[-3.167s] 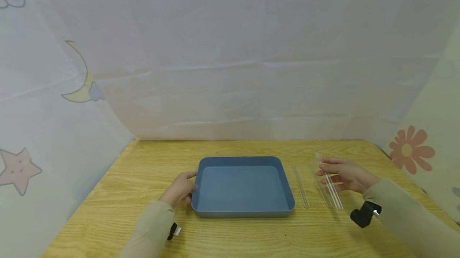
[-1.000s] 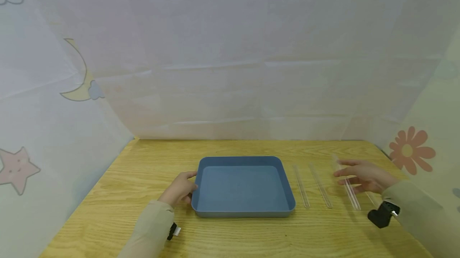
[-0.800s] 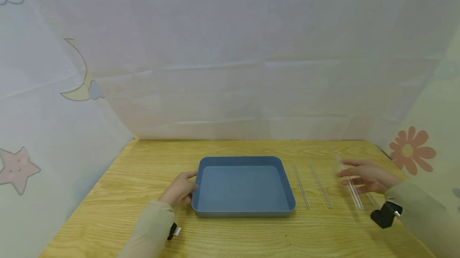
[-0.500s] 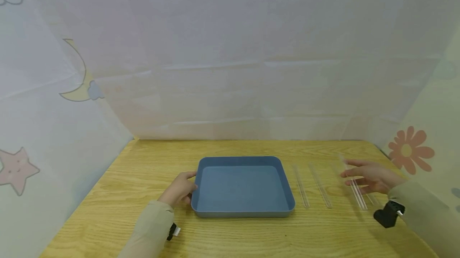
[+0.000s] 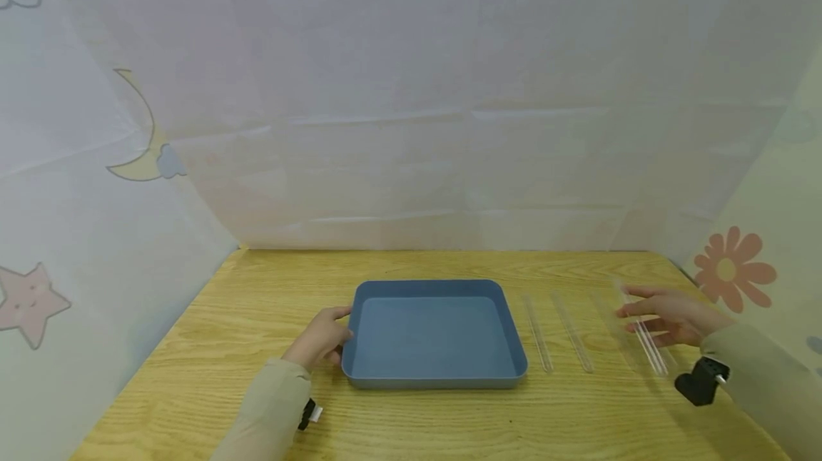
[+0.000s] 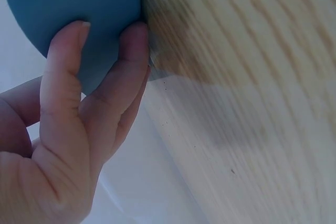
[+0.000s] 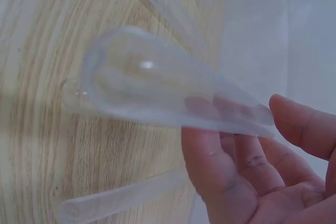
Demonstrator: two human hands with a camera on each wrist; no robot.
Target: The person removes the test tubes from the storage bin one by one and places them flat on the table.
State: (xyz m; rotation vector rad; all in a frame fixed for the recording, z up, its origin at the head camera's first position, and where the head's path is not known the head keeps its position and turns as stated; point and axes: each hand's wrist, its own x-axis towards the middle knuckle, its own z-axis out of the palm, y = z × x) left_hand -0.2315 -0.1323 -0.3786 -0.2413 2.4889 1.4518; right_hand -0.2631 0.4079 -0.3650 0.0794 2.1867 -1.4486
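Note:
My right hand holds a clear round-bottomed test tube between thumb and fingers, tilted above the table. In the right wrist view, the rounded end of the held test tube points away from the fingers. Several similar tubes lie on the wood: one test tube beside the tray, another test tube to its right, and fainter ones near the right hand. My left hand grips the left wall of a shallow blue tray, its fingertips pressed to the wall in the left wrist view.
The wooden table carries the tray at its middle. A pale sheet hangs behind the table and at both sides, printed with a moon, a star and a flower. Black wrist cameras sit at both sleeves.
My right hand has moved right with the test tube in it, passing over other tubes on the table. A faint tube to its left has come into view. Left hand and tray stay put.

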